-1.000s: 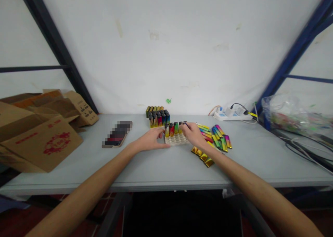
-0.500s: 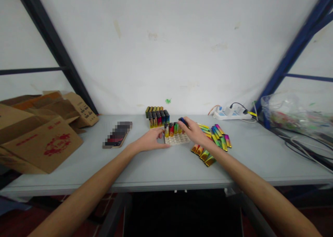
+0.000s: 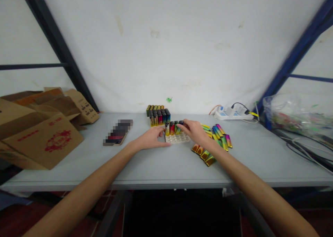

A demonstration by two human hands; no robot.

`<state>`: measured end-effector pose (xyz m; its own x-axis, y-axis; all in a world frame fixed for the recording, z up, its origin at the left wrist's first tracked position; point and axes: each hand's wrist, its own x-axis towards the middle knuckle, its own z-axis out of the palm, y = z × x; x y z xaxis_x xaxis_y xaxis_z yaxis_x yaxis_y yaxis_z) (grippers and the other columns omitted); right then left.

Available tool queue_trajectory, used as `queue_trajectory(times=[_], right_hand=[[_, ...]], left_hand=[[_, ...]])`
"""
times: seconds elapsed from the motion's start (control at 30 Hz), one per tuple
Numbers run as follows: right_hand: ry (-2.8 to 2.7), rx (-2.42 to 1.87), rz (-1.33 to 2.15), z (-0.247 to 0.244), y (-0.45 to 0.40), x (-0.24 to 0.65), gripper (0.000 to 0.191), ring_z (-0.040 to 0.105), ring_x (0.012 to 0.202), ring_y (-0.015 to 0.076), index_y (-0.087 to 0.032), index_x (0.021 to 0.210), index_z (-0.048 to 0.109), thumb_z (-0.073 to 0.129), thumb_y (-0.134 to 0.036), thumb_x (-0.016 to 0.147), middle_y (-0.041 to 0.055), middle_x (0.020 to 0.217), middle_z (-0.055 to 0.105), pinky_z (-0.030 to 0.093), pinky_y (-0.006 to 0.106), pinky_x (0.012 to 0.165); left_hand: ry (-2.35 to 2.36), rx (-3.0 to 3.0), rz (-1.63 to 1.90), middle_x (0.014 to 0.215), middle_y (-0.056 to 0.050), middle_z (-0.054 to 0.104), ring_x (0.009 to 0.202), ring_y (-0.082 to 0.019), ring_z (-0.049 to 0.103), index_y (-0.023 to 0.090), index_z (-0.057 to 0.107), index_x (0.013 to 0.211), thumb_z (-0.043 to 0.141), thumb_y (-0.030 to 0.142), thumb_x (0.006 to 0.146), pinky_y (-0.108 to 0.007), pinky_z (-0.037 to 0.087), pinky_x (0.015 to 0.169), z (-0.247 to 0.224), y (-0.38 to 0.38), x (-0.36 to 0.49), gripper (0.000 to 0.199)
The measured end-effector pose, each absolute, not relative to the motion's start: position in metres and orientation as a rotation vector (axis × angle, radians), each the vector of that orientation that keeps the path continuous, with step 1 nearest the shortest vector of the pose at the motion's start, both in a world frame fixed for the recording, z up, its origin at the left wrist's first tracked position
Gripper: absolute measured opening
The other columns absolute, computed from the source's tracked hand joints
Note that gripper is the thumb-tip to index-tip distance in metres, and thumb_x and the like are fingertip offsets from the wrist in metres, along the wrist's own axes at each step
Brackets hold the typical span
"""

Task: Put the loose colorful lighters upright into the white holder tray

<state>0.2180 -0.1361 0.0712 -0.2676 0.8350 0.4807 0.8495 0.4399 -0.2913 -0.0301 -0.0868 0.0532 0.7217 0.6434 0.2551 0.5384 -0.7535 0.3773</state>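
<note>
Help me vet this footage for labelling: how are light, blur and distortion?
In the head view, light is soft, with sheen on the loose lighters; fine detail in the tray is blurred; blocky pixelation hides much of the phone; the blue post leans outward, probably wide-angle stretch.

Phone left of tray, loose lighters right
</note>
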Motion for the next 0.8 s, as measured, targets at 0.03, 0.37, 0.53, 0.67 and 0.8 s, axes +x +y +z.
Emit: queue_trajectory(times=[0.03, 0.37, 0.53, 0.67, 0.8], right_hand=[[-2.161, -1.419, -0.043, 0.069, -0.135, 0.217, 0.031, 0.059, 0.066, 0.0166, -0.019, 0.085, 0.059, 0.052, -0.041, 0.105, 0.0044, 0.076, 0.068, 0.034, 0.026, 0.064], [-2.324, -1.669, -0.097, 0.071, -0.132, 0.206, 0.027, 0.070, 0.086, 0.0218, -0.012, 0.107, 0.062, 0.048, -0.035, 0.108, 0.0147, 0.097, 0.074, 0.044, 0.028, 0.073], [-2.383, -1.731, -0.189, 0.069, -0.136, 0.200, 0.042, 0.071, 0.089, 0.0256, -0.013, 0.102, 0.068, 0.041, -0.044, 0.108, 0.0187, 0.102, 0.074, 0.045, 0.030, 0.073], [-2.450, -1.601, -0.093, 0.079, -0.138, 0.214, 0.045, 0.069, 0.077, 0.0206, -0.016, 0.090, 0.071, 0.043, -0.047, 0.107, 0.0125, 0.087, 0.075, 0.042, 0.028, 0.069], [-2.227, -1.673, -0.200, 0.096, -0.131, 0.263, 0.046, 0.068, 0.075, 0.0207, -0.017, 0.089, 0.072, 0.042, -0.046, 0.108, 0.0114, 0.082, 0.075, 0.042, 0.029, 0.071]], left_hand=[[0.932, 2.649, 0.543, 0.082, -0.002, 0.060, 0.074, -0.021, 0.057, 0.021, 0.053, 0.083, 0.071, 0.069, 0.075, -0.031, 0.040, 0.067, 0.053, -0.087, -0.030, 0.052], [0.951, 2.665, 0.520, 0.084, -0.003, 0.059, 0.074, -0.021, 0.056, 0.021, 0.052, 0.085, 0.070, 0.071, 0.075, -0.031, 0.040, 0.067, 0.049, -0.084, -0.031, 0.054], [0.961, 2.665, 0.513, 0.084, -0.003, 0.059, 0.074, -0.021, 0.056, 0.021, 0.053, 0.085, 0.070, 0.070, 0.075, -0.030, 0.040, 0.066, 0.050, -0.085, -0.030, 0.053], [0.955, 2.668, 0.512, 0.084, -0.003, 0.060, 0.075, -0.021, 0.057, 0.020, 0.054, 0.085, 0.070, 0.071, 0.075, -0.031, 0.041, 0.067, 0.052, -0.086, -0.030, 0.054], [0.944, 2.665, 0.513, 0.085, -0.004, 0.061, 0.076, -0.022, 0.058, 0.020, 0.055, 0.085, 0.070, 0.071, 0.075, -0.031, 0.042, 0.068, 0.053, -0.086, -0.030, 0.054]])
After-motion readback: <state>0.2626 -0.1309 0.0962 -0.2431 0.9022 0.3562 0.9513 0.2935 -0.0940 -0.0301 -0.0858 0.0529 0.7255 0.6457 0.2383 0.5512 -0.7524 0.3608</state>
